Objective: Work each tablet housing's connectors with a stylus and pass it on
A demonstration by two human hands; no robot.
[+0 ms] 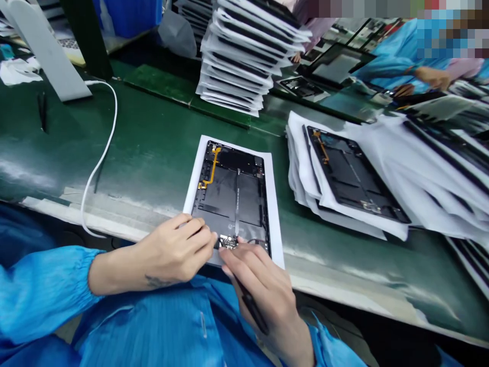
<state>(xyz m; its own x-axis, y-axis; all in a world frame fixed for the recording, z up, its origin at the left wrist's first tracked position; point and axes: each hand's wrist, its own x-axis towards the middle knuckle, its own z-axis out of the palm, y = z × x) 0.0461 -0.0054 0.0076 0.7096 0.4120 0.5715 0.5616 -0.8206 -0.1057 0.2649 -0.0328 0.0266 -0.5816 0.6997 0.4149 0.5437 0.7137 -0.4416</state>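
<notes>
An opened tablet housing lies on a white sheet in front of me, its black inside facing up. An orange flex cable runs down its upper left part. At its near end sits a small circuit board, between my two hands. My left hand is closed at the near left corner, fingertips beside the board; what they pinch is hidden. My right hand grips a slim black tool whose rear end shows below the palm. Its fingertips rest at the board, and they cover the tool's tip.
To the right, another opened tablet housing tops a pile of white sheets. A tall stack of interleaved sheets stands behind. On the left are a white cable, a grey stand and dark tweezers. A co-worker's hand shows far right.
</notes>
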